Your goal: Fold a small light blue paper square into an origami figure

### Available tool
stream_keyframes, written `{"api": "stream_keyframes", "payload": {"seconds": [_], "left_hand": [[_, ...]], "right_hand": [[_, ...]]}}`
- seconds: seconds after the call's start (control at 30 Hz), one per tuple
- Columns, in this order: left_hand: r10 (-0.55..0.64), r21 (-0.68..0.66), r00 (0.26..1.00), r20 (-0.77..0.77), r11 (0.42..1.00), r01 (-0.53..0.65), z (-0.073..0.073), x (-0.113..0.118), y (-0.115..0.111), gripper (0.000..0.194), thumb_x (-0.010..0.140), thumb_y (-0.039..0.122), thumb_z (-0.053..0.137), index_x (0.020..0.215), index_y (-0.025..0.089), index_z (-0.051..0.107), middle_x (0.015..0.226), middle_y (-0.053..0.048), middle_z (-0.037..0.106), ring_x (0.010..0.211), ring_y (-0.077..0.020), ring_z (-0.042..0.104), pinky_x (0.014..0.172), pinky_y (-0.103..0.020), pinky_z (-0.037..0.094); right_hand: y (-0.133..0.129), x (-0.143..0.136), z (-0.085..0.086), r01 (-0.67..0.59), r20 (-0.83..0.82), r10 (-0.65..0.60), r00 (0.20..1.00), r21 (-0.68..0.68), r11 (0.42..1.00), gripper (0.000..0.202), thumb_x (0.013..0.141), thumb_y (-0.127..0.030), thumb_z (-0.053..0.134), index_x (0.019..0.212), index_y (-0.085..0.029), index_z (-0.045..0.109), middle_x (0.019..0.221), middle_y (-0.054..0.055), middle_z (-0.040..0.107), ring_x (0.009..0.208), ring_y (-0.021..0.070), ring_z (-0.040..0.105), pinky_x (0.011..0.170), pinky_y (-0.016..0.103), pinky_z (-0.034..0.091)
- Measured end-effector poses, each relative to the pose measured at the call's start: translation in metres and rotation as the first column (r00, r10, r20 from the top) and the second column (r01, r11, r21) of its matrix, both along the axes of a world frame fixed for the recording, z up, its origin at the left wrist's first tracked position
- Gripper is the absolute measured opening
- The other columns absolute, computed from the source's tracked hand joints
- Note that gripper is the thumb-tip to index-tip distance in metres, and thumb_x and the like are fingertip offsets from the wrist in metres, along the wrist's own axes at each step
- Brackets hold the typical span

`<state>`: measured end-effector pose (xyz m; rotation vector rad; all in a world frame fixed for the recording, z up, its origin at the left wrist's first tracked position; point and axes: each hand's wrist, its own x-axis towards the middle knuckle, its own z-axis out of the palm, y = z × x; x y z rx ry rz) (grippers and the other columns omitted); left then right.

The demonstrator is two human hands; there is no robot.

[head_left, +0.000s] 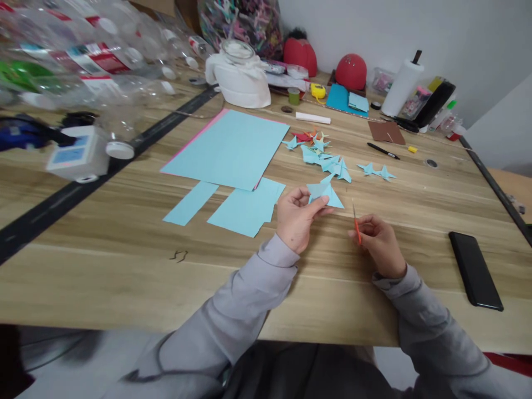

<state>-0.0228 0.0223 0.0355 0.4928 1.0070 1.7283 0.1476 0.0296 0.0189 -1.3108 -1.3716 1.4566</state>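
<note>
Between the thumb and fingers of my left hand point(297, 219) is a folded piece of light blue paper point(332, 198) with pointed corners. My right hand point(380, 241) grips orange-handled scissors point(357, 230), whose thin blades point away from me and stand a little apart from the paper. Just beyond the held paper lie several blue folded paper cranes point(332, 163), with red, orange and yellow ones point(310, 137) behind. Two more blue cranes point(376, 171) rest to their right.
Blue sheets point(233, 147) and cut blue pieces point(245, 210) lie at left. A black phone point(476, 270) is at right, a black pen point(383, 151) farther back. Plastic bottles point(103, 61) crowd the far left; a white cloth-wrapped jar point(241, 77) stands at the back.
</note>
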Motion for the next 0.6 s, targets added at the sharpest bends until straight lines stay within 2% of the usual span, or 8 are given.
{"api": "stream_keyframes", "payload": {"seconds": [0.07, 0.13, 0.2, 0.23, 0.3, 0.43, 0.53, 0.6], "left_hand": [[-0.017, 0.008, 1.000, -0.013, 1.000, 0.017, -0.001, 0.001, -0.001, 0.038, 0.045, 0.023, 0.086, 0.064, 0.015, 0.055, 0.058, 0.007, 0.055, 0.058, -0.0098, 0.059, 0.058, -0.026, 0.057], [-0.028, 0.016, 1.000, -0.013, 0.999, 0.028, -0.001, 0.001, -0.001, 0.039, 0.045, 0.024, 0.087, 0.065, 0.015, 0.055, 0.059, 0.006, 0.057, 0.059, -0.0097, 0.059, 0.059, -0.026, 0.058], [-0.037, 0.016, 0.999, -0.002, 0.999, 0.037, -0.002, 0.001, -0.001, 0.039, 0.045, 0.024, 0.087, 0.065, 0.015, 0.055, 0.060, 0.005, 0.060, 0.060, -0.0101, 0.060, 0.060, -0.026, 0.058], [-0.044, 0.012, 0.999, 0.007, 0.999, 0.044, -0.002, 0.001, -0.001, 0.039, 0.044, 0.024, 0.088, 0.066, 0.016, 0.056, 0.060, 0.005, 0.061, 0.060, -0.0105, 0.061, 0.061, -0.026, 0.058], [-0.068, 0.002, 0.997, 0.027, 0.998, 0.068, -0.003, 0.001, -0.001, 0.039, 0.044, 0.024, 0.088, 0.066, 0.016, 0.057, 0.061, 0.004, 0.062, 0.061, -0.0110, 0.062, 0.061, -0.026, 0.058], [-0.114, 0.003, 0.992, 0.059, 0.993, 0.114, -0.005, 0.000, -0.001, 0.038, 0.045, 0.022, 0.088, 0.065, 0.015, 0.057, 0.064, 0.003, 0.064, 0.060, -0.0097, 0.063, 0.061, -0.024, 0.058], [-0.149, 0.004, 0.986, 0.072, 0.989, 0.150, -0.006, 0.000, 0.000, 0.039, 0.044, 0.023, 0.088, 0.064, 0.015, 0.055, 0.062, 0.004, 0.064, 0.057, -0.0090, 0.062, 0.055, -0.021, 0.056], [-0.194, 0.001, 0.980, 0.055, 0.981, 0.194, -0.007, 0.000, 0.000, 0.039, 0.045, 0.023, 0.088, 0.066, 0.015, 0.055, 0.061, 0.003, 0.064, 0.054, -0.0091, 0.061, 0.048, -0.019, 0.053]], "right_hand": [[-0.001, -0.002, -0.001, -0.010, 0.000, 0.010, 1.000, 0.044, 0.999, 0.046, 0.049, -0.038, 0.085, 0.078, -0.019, 0.055, 0.062, -0.002, 0.062, 0.051, 0.0096, 0.050, 0.047, 0.022, 0.037], [0.000, -0.001, -0.004, 0.077, 0.047, -0.085, 0.995, 0.149, 0.986, 0.043, 0.050, -0.035, 0.084, 0.077, -0.020, 0.054, 0.071, 0.000, 0.063, 0.057, 0.0111, 0.052, 0.050, 0.024, 0.041], [0.002, 0.002, -0.008, 0.158, 0.166, -0.201, 0.965, 0.242, 0.957, 0.036, 0.056, -0.031, 0.079, 0.075, -0.021, 0.051, 0.073, 0.001, 0.062, 0.053, 0.0101, 0.047, 0.048, 0.024, 0.038], [0.003, 0.004, -0.011, 0.143, 0.244, -0.210, 0.947, 0.265, 0.953, 0.031, 0.059, -0.029, 0.076, 0.076, -0.021, 0.052, 0.074, 0.001, 0.062, 0.050, 0.0099, 0.044, 0.047, 0.025, 0.036], [0.004, 0.009, -0.014, 0.062, 0.414, -0.210, 0.886, 0.343, 0.937, 0.023, 0.064, -0.022, 0.069, 0.083, -0.020, 0.056, 0.082, 0.005, 0.065, 0.057, 0.0135, 0.051, 0.053, 0.028, 0.040], [-0.002, 0.011, -0.012, -0.151, 0.684, -0.237, 0.690, 0.456, 0.877, 0.034, 0.069, -0.013, 0.060, 0.102, -0.020, 0.061, 0.105, 0.011, 0.065, 0.089, 0.0244, 0.061, 0.071, 0.034, 0.045], [-0.009, 0.009, -0.004, -0.191, 0.782, -0.244, 0.574, 0.417, 0.889, 0.032, 0.072, -0.018, 0.060, 0.104, -0.023, 0.063, 0.112, 0.010, 0.061, 0.086, 0.0231, 0.062, 0.065, 0.032, 0.043], [-0.011, 0.008, -0.002, -0.176, 0.812, -0.244, 0.531, 0.387, 0.905, 0.023, 0.074, -0.022, 0.060, 0.096, -0.023, 0.066, 0.107, 0.009, 0.061, 0.079, 0.0204, 0.061, 0.061, 0.029, 0.040]]}}
